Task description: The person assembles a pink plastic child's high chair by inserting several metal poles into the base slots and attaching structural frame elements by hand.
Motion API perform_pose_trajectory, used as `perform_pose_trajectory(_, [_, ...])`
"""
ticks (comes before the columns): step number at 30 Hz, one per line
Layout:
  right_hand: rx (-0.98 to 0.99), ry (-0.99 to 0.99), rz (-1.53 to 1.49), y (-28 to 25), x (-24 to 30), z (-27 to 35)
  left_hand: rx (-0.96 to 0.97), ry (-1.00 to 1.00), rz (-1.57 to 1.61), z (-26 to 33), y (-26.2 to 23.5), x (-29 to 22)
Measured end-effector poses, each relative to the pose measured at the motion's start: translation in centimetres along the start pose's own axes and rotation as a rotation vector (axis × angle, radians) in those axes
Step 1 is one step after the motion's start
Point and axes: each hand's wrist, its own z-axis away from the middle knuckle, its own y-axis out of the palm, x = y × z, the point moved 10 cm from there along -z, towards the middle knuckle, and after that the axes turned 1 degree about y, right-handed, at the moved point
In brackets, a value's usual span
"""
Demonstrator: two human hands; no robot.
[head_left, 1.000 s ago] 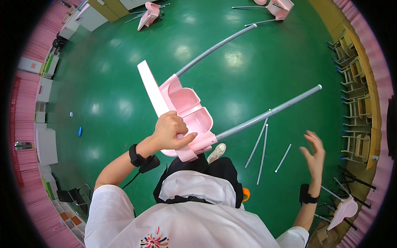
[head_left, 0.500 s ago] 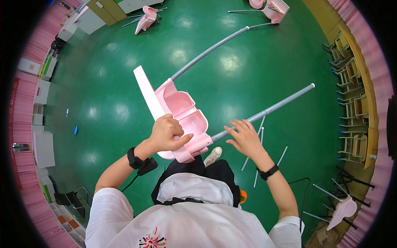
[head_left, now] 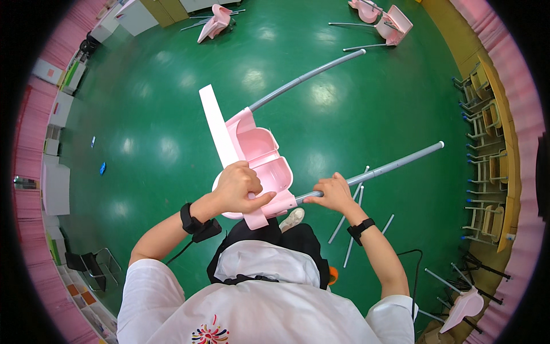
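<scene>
In front of me is a pink plastic desk body with two open compartments and a white top panel, tilted up on its side. Two grey tube legs stretch from it toward the right, a far leg and a near leg. My left hand is closed over the desk's near end, its thumb lying along the pink edge. Around the near leg, close to its socket, the fingers of my right hand are wrapped.
Loose thin tubes lie on the green floor to the right. Pink furniture pieces with tube legs stand at the back left, back right and lower right. Stacked wooden chairs line the right wall; white cabinets line the left.
My right hand has gone from spread fingers above the near leg to a grip around it. The desk and legs have swung slightly clockwise in view. My left hand keeps its hold.
</scene>
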Motion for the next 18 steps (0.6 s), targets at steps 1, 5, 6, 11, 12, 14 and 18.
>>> perform_pose_trajectory(1, [-0.042, -0.011, -0.013, -0.4, 0.4, 0.1, -0.006, -0.007, -0.001, 0.1, -0.2, 0.1])
perform_pose_trajectory(5, [-0.214, -0.109, -0.001, -1.3, 1.6, 0.1, -0.024, 0.014, 0.018, 0.6, -0.8, 0.3])
perform_pose_trajectory(6, [-0.125, -0.061, -0.015, -0.7, 1.4, -0.2, -0.048, 0.041, 0.035, 0.8, -1.0, 0.0])
perform_pose_trajectory(11, [0.071, -0.157, 0.11, 1.4, 2.7, -1.2, -0.067, 0.067, -0.012, 2.2, -1.1, 0.2])
perform_pose_trajectory(12, [0.066, -0.163, 0.129, 2.4, 1.1, -0.1, -0.079, 0.084, -0.016, 2.1, 0.1, 0.4])
perform_pose_trajectory(14, [0.086, -0.175, 0.112, 1.7, 2.0, -0.6, -0.164, 0.117, -0.033, 2.4, -0.8, 0.1])
perform_pose_trajectory(18, [0.005, -0.209, 0.106, 1.2, 2.9, -0.7, -0.115, 0.009, -0.02, 2.4, -0.8, 0.9])
